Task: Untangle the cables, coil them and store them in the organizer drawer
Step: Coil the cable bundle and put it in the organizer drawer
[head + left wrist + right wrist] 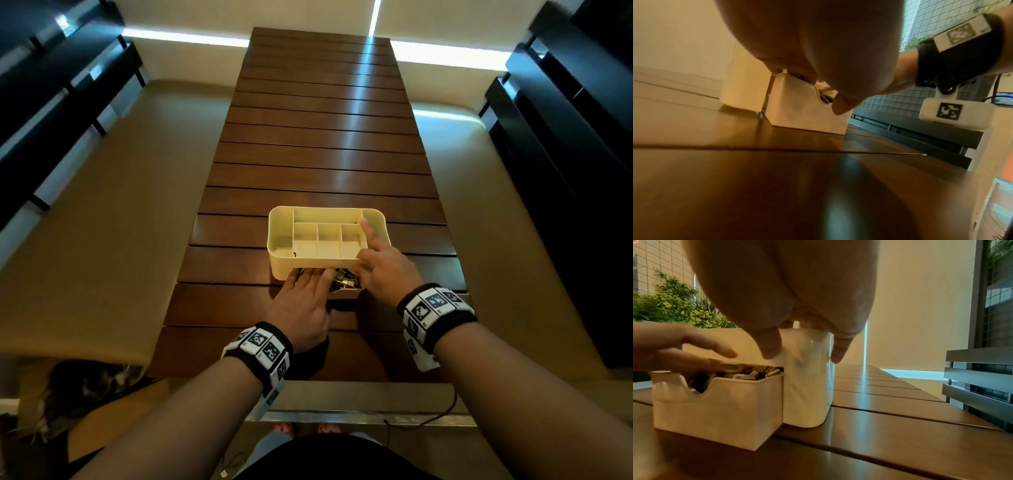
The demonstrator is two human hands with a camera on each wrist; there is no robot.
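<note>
A cream organizer [279, 240] with several open top compartments stands on the slatted wooden table [325, 154]. Its drawer [719, 410] is pulled partly out toward me and is packed with cables [748, 373] and connectors. My left hand [311, 277] lies flat over the drawer, its straight fingers pressing down on the cables. My right hand [380, 260] sits on the organizer's near right corner. Its thumb [768, 345] curls down the front wall, another finger hangs down the right side, and the index finger stretches over the top dividers.
Dark slatted benches or shelves run along both sides of the table [565, 171]. A green plant [674, 305] stands behind the organizer in the right wrist view. A thin black cord [442, 414] lies at the table's near edge, and a cardboard box [85, 394] sits at lower left.
</note>
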